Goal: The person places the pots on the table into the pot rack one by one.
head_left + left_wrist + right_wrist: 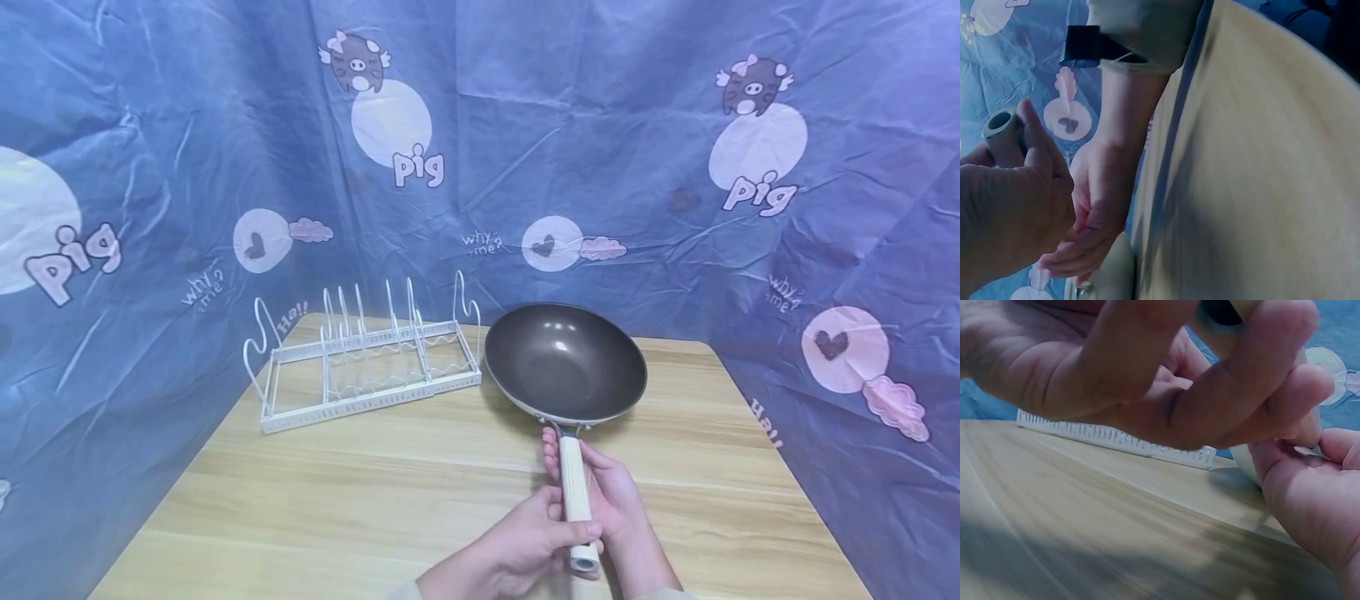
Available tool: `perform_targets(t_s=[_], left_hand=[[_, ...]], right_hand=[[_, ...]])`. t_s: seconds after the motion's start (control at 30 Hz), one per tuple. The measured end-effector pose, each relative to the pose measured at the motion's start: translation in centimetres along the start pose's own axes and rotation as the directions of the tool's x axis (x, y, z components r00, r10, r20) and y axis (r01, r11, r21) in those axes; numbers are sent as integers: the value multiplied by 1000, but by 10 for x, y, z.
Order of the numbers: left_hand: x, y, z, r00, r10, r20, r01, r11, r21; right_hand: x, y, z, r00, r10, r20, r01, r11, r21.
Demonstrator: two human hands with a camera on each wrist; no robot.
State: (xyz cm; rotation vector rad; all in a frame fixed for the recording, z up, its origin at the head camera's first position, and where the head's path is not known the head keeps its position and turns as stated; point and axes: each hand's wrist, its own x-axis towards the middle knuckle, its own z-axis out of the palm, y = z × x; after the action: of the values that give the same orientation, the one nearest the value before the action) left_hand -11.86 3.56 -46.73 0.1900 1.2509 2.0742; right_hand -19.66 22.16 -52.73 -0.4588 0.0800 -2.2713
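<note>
A dark-coated wok with a deep round bowl and a cream handle tilts its inside towards me, close over the table. My left hand grips the lower end of the handle, thumb laid across the top. Farther up, my right hand cups the handle from below near the bowl, fingertips showing on its left and thumb on its right. In the left wrist view the handle's hollow end pokes out of the left hand. Part of the right hand's grip is hidden behind the handle.
A white wire rack with upright dividers and curved end loops stands on the wooden table, left of the wok. Its right end sits close to the wok's rim. Blue printed cloth hangs behind and along both sides.
</note>
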Motion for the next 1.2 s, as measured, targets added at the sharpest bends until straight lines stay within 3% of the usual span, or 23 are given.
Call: perform_targets(t_s=[0.2,0.47,0.67,0.83,0.97,1.07,1.2], left_hand=[[-1,0,-1,999,-18,32,18,1000,1],[-7,11,-12,999,-25,30,22,995,94],[-11,12,-20,998,-9,63,2,994,112],[-17,10,-24,996,-26,85,14,990,141],[-20,11,-24,996,-35,87,18,983,181],[-23,15,-22,995,-41,89,18,971,239],[-28,22,-19,997,-25,67,-4,916,402]], right_hand=[[0,4,-1,999,-39,-9,39,999,35],[6,8,-2,996,-86,-36,85,996,-25],[5,12,0,996,-83,-26,81,994,-67],[1,16,5,994,-106,-5,104,983,-151],[-1,15,13,988,-154,-31,141,956,-256],[1,13,19,982,-183,-38,161,931,-328],[3,13,27,980,-197,-11,176,899,-402]])
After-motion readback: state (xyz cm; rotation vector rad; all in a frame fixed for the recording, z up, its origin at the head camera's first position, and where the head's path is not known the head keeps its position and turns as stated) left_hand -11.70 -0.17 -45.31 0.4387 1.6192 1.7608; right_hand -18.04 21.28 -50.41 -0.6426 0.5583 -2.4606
